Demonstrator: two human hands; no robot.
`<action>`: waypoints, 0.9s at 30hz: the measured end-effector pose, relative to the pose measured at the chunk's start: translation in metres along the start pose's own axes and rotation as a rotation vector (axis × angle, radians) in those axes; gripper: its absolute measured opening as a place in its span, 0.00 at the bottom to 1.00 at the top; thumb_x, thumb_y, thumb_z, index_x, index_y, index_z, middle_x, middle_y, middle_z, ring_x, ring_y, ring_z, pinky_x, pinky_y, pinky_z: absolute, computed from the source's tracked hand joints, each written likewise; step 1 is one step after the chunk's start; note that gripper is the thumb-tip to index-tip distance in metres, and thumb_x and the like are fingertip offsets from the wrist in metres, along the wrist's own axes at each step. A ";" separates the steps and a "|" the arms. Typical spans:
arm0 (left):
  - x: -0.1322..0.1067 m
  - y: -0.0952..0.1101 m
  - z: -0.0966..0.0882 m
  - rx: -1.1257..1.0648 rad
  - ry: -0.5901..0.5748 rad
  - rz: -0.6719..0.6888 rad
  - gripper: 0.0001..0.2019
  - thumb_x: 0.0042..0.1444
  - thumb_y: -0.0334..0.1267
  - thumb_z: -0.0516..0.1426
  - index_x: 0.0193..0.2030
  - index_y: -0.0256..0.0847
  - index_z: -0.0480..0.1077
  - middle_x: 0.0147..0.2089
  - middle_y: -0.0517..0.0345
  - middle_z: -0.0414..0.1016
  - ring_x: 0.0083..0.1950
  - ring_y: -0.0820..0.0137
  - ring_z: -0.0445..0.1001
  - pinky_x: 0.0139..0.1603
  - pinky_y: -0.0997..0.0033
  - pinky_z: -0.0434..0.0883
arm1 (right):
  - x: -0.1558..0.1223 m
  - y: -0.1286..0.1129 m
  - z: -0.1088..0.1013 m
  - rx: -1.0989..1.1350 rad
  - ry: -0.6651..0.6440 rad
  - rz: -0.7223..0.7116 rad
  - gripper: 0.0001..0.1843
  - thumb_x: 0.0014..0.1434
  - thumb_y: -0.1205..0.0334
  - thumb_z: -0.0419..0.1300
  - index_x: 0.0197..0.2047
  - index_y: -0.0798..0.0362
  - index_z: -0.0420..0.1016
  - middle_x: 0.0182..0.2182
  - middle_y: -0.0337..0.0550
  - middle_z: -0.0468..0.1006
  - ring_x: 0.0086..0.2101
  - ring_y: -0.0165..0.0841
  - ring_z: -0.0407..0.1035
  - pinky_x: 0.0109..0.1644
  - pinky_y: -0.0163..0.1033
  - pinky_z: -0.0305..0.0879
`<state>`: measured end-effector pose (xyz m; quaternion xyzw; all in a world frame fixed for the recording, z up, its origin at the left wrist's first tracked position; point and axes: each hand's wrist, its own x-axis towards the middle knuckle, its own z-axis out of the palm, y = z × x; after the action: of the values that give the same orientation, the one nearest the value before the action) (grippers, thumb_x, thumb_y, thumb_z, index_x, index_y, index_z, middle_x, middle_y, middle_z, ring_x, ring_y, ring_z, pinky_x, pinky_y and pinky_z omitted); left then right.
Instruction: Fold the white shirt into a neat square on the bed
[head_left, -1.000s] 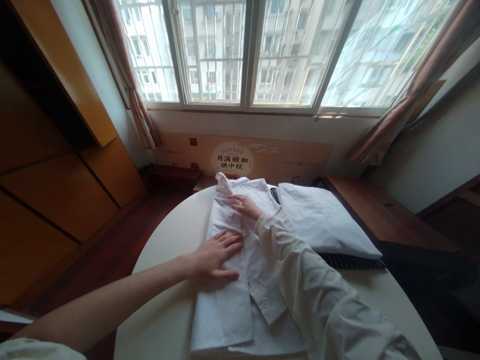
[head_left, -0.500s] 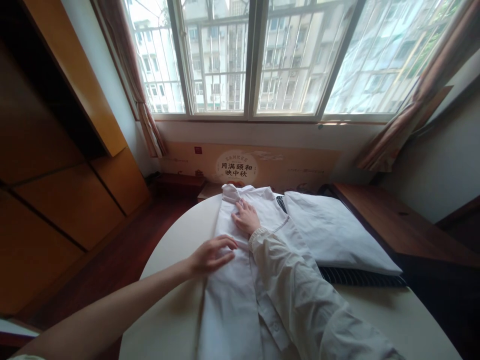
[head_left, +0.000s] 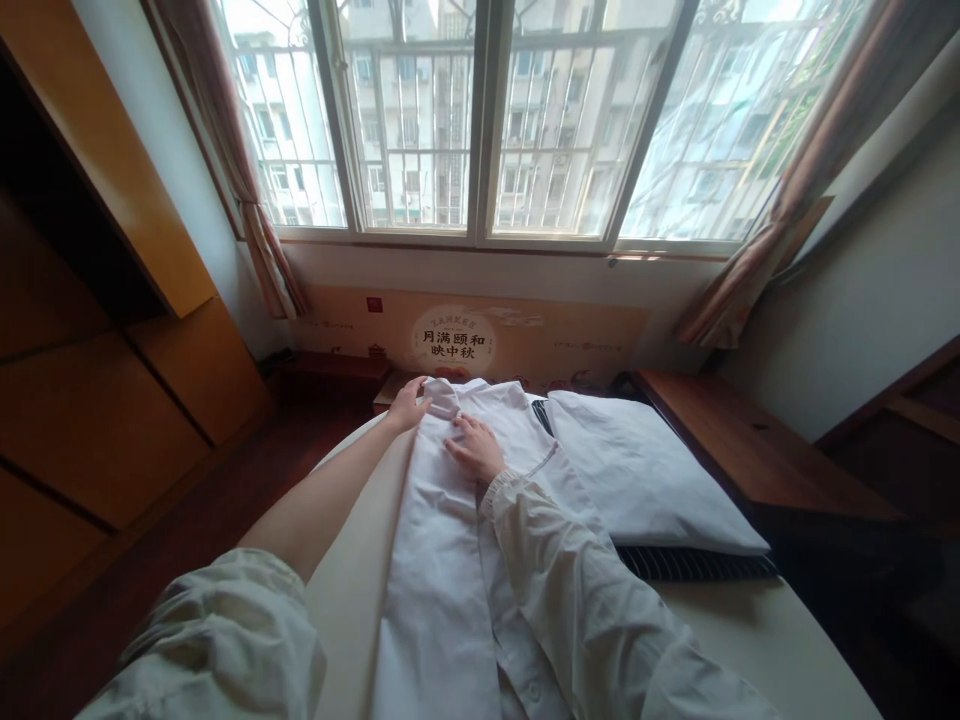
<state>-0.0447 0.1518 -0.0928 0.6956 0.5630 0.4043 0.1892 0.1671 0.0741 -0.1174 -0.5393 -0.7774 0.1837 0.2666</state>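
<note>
Daylight is coming through a barred window [head_left: 480, 130], and a printed panel [head_left: 555, 335] is standing beneath it, showing dark characters. At the left a wooden cabinet [head_left: 176, 390] is rising; its dark recess is hiding whatever it may be holding. A pale, round-edged table [head_left: 757, 625] is bearing a white shirt [head_left: 439, 560], which is lying lengthwise down its middle. The left hand [head_left: 409, 405] is reaching to the shirt's far left corner, its fingers bending at the edge; whether they are pinching the fabric, I cannot tell. The right hand [head_left: 476, 447] is resting palm down near the far end, its fingers loosely spreading over the cloth and gripping nothing. Just right of the shirt, a folded white cloth [head_left: 652, 475] is sitting on a dark striped cloth [head_left: 697, 563].
</note>
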 end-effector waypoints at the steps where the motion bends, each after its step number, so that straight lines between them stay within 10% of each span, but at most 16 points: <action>1: 0.007 -0.001 0.004 0.005 0.001 -0.007 0.25 0.62 0.33 0.63 0.66 0.37 0.71 0.67 0.40 0.75 0.62 0.59 0.77 0.66 0.60 0.72 | 0.005 0.002 -0.003 0.063 0.009 0.020 0.28 0.66 0.51 0.62 0.67 0.50 0.73 0.70 0.54 0.71 0.68 0.49 0.65 0.74 0.53 0.55; 9: 0.027 -0.023 0.021 0.050 0.027 -0.076 0.11 0.63 0.36 0.64 0.51 0.38 0.80 0.49 0.49 0.79 0.40 0.68 0.77 0.49 0.67 0.76 | 0.069 0.009 -0.035 0.826 0.029 0.380 0.21 0.65 0.48 0.60 0.54 0.53 0.73 0.53 0.50 0.79 0.49 0.41 0.75 0.50 0.41 0.70; 27: 0.013 -0.042 0.032 -0.019 0.140 0.023 0.06 0.67 0.31 0.58 0.45 0.42 0.77 0.48 0.52 0.74 0.40 0.67 0.77 0.47 0.67 0.77 | 0.144 0.005 -0.016 1.293 -0.193 0.618 0.23 0.69 0.45 0.56 0.52 0.57 0.76 0.31 0.45 0.78 0.29 0.36 0.70 0.31 0.38 0.67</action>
<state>-0.0457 0.1823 -0.1380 0.6700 0.5631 0.4595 0.1513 0.1410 0.2105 -0.0766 -0.4500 -0.3454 0.7208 0.3983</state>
